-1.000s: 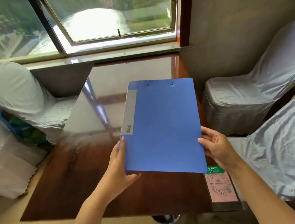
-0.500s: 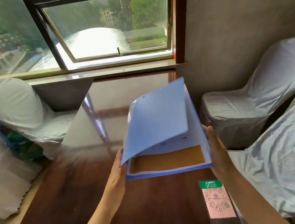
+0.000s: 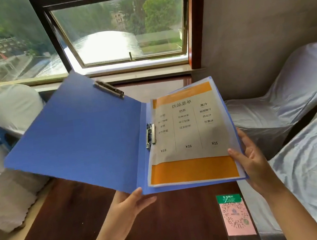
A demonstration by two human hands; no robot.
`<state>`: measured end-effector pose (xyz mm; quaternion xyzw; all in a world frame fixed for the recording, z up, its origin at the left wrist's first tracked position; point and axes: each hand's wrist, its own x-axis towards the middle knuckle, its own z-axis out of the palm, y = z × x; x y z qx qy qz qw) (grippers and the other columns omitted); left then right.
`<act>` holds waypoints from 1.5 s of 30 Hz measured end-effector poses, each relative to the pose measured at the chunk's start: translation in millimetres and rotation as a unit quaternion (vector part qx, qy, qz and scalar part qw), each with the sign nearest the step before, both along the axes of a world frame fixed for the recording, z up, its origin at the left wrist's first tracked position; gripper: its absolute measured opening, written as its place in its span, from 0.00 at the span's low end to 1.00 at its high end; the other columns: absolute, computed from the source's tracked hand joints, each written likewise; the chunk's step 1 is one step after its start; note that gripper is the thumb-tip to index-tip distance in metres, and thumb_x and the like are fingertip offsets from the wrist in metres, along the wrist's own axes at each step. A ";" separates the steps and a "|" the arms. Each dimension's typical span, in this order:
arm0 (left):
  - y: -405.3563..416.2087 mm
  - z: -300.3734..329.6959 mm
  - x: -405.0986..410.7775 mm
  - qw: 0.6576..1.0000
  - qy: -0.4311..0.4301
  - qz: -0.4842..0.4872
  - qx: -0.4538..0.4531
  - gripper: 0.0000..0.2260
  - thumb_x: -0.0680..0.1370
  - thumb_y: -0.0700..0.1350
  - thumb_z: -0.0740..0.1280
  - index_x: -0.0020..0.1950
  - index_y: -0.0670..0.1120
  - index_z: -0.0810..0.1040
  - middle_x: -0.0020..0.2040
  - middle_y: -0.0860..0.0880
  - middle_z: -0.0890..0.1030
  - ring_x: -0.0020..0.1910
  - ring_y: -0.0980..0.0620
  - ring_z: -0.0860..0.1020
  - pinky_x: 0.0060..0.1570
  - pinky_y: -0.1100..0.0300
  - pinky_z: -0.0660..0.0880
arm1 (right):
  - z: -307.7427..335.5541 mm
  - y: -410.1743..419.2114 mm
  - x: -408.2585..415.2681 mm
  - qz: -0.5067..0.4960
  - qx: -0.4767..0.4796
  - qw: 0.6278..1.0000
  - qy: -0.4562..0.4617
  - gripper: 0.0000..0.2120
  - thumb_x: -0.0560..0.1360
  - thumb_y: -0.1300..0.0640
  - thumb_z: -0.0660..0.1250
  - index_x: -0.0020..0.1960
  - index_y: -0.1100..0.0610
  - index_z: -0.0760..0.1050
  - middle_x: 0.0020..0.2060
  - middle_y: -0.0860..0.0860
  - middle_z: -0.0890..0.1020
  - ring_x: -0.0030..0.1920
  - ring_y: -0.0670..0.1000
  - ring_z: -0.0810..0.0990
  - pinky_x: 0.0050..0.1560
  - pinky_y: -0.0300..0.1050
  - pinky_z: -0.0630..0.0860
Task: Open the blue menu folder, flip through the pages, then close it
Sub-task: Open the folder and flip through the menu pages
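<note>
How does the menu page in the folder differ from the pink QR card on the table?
The menu page sits clipped in the open blue folder, held above the table; the QR card lies flat on the table. The menu page has orange bands and columns of text with prices; the QR card is pink with a green header and a round code. The menu page looks much larger than the QR card. Both are printed sheets under clear covers.

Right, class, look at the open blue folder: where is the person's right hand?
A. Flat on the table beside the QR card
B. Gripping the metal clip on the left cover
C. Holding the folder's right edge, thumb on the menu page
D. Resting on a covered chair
C: the right hand holds the right edge of the blue folder, its thumb lying on the sleeved menu page.
</note>
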<state>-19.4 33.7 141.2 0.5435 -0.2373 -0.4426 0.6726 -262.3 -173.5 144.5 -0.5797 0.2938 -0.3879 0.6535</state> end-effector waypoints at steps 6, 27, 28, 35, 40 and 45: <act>5.5 -8.0 -4.2 0.990 0.101 0.080 -0.063 0.15 0.70 0.36 0.65 0.55 0.46 0.78 0.52 0.40 0.81 0.49 0.46 0.83 0.38 0.58 0.82 | -4.3 1.0 -12.7 0.101 0.028 0.994 0.041 0.32 0.71 0.61 0.65 0.69 0.38 0.61 0.58 0.51 0.81 0.57 0.57 0.80 0.45 0.56 0.82; 12.2 -29.9 -9.6 0.973 0.217 0.014 -0.082 0.25 0.70 0.34 0.66 0.63 0.53 0.70 0.54 0.39 0.82 0.53 0.38 0.81 0.42 0.47 0.81 | 10.5 20.6 34.3 -0.159 -0.263 0.868 0.391 0.30 0.71 0.52 0.70 0.70 0.49 0.62 0.72 0.60 0.62 0.70 0.64 0.62 0.66 0.65 0.62; 11.3 -31.9 -12.5 0.972 0.219 0.016 -0.079 0.25 0.70 0.34 0.66 0.64 0.53 0.69 0.55 0.39 0.82 0.53 0.38 0.81 0.42 0.47 0.81 | 15.0 27.4 42.3 -0.169 -0.304 0.835 0.427 0.28 0.74 0.50 0.65 0.71 0.52 0.61 0.74 0.61 0.57 0.73 0.63 0.55 0.68 0.69 0.51; -0.3 -32.7 -27.3 0.981 0.174 0.006 -0.082 0.25 0.72 0.34 0.66 0.67 0.47 0.68 0.56 0.39 0.82 0.55 0.37 0.80 0.44 0.51 0.81 | 43.6 92.6 101.6 0.040 -0.307 0.902 0.301 0.18 0.79 0.53 0.58 0.66 0.60 0.65 0.63 0.60 0.74 0.63 0.58 0.72 0.66 0.54 0.66; 2.6 -29.3 -27.2 0.981 0.167 0.000 -0.097 0.22 0.74 0.33 0.62 0.68 0.41 0.67 0.54 0.38 0.83 0.51 0.41 0.82 0.44 0.53 0.80 | 23.8 113.6 126.5 0.075 -0.415 0.832 0.361 0.26 0.77 0.38 0.40 0.74 0.40 0.44 0.77 0.48 0.47 0.75 0.49 0.39 0.72 0.53 0.35; 6.1 -29.5 -23.0 0.979 0.182 -0.001 -0.088 0.16 0.72 0.35 0.64 0.60 0.39 0.75 0.49 0.37 0.83 0.49 0.42 0.83 0.44 0.55 0.81 | 9.1 116.4 126.9 0.077 -0.475 0.784 0.393 0.25 0.78 0.38 0.42 0.71 0.43 0.60 0.76 0.45 0.54 0.75 0.48 0.38 0.70 0.59 0.31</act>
